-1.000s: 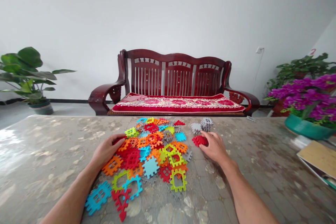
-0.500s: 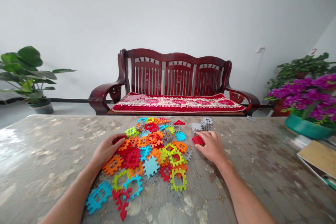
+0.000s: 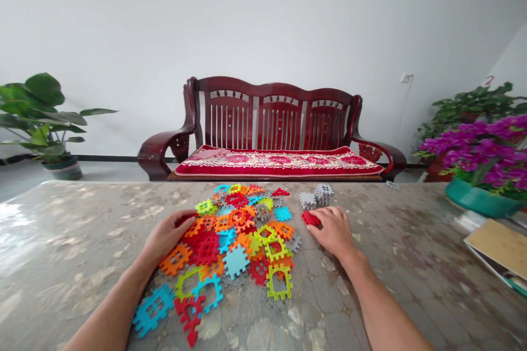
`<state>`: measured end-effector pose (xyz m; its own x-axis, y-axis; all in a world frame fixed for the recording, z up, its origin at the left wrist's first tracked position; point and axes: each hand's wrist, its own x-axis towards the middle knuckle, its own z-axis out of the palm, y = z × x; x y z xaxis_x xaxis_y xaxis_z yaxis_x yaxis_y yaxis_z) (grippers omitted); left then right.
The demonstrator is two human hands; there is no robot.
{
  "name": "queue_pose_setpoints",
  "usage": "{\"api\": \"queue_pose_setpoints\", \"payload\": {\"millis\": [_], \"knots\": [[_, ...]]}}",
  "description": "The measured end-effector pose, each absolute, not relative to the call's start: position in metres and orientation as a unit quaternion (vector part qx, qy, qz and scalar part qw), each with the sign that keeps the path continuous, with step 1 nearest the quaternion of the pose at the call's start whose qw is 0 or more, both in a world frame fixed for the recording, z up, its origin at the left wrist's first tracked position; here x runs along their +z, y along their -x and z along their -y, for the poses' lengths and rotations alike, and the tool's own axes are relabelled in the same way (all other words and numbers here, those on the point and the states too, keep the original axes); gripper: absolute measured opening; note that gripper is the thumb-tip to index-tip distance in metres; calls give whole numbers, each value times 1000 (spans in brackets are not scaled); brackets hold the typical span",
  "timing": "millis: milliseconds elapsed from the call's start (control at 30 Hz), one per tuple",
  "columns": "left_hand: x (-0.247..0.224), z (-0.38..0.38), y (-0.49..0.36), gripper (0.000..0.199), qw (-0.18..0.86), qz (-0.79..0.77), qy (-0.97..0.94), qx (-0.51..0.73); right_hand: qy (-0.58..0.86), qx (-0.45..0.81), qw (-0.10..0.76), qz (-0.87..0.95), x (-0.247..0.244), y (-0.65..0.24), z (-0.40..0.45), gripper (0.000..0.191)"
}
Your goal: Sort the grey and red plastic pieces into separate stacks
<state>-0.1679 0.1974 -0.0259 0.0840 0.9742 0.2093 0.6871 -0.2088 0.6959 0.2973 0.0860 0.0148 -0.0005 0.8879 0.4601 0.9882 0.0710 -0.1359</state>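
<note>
At the left edge of a pile of notched plastic building tiles [image 3: 236, 260], my left hand [image 3: 168, 235] has its thumb and fingers closed around a red tile, mostly hidden by the fingers. My right hand [image 3: 334, 230], to the right of the pile, grips a red interlocking tile [image 3: 309, 218] at its right edge, low over the table. Just beyond that hand stand grey tiles in two stacks, a lower one [image 3: 307, 201] and a taller one [image 3: 324, 193]. The pile mixes red, orange, blue, lime and grey tiles, several with window cut-outs.
The patterned table [image 3: 90, 230] reaches close to a wooden bench [image 3: 280, 120]. On its right are a teal flowerpot [image 3: 480, 197] and a cardboard-coloured box or book [image 3: 500, 244]. A grey piece [image 3: 392, 185] lies at the far edge. A potted plant [image 3: 61, 167] stands left on the floor.
The red tile at my right hand has shifted slightly towards the grey stacks and changed its tilt, and that hand's fingers have moved a little. My left hand looks the same.
</note>
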Motion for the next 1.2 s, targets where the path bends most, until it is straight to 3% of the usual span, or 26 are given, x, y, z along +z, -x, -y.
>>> {"api": "queue_pose_setpoints", "payload": {"millis": [600,800,1000,1200], "knots": [[-18,-194,162,49,209,-596,-703,328,690,-176,202,672,9,-299,-88,19],[-20,-193,159,46,190,-602,-706,321,674,-174,238,678,10,-296,-88,20],[-16,-190,154,45,174,-618,-700,311,594,-81,301,741,16,-271,-88,23],[-13,-185,144,43,165,-620,-703,308,527,29,302,794,20,-243,-82,41]]}}
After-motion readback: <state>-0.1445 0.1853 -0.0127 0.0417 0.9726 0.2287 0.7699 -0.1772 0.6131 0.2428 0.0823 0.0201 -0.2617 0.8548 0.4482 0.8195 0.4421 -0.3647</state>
